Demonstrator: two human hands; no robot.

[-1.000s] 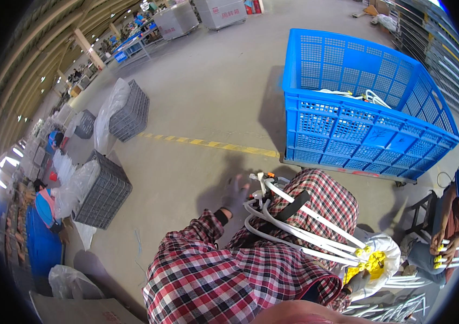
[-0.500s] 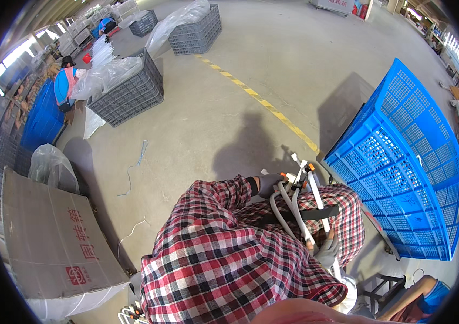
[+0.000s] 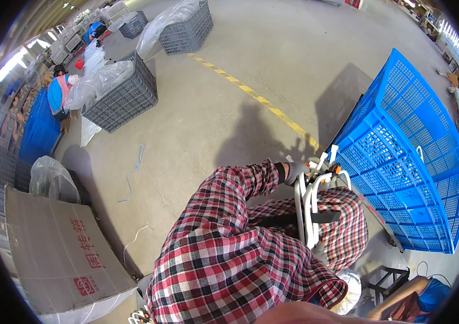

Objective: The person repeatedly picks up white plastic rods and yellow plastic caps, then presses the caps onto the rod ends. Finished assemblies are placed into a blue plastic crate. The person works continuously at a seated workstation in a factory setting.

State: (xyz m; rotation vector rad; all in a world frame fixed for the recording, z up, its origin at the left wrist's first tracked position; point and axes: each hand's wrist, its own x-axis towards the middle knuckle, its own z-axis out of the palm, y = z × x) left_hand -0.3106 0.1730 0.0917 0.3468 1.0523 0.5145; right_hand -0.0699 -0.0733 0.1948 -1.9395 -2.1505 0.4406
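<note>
My left hand (image 3: 296,171), in a grey glove, is closed around the upper ends of a bundle of white tubes (image 3: 309,208). The bundle runs down across my red plaid right sleeve (image 3: 345,227), and a black strap (image 3: 294,218) crosses it. Some tube ends carry white and orange fittings (image 3: 331,162). My right hand is mostly hidden under the bundle's lower end; only a small grey bit (image 3: 320,249) shows there, so its grip is unclear. A big blue plastic crate (image 3: 407,162) stands just right of the bundle.
Grey crates (image 3: 124,100) holding clear plastic bags stand at the left and far back. A large cardboard sheet (image 3: 56,254) lies at the lower left. A yellow line (image 3: 262,100) crosses the concrete floor. Another person (image 3: 56,94) bends at the far left. A dark stool (image 3: 394,276) is at the lower right.
The view has swung left: the blue crate has shifted from ahead of me to my right, and the cardboard sheet has come into view. The tube bundle stays in my arms.
</note>
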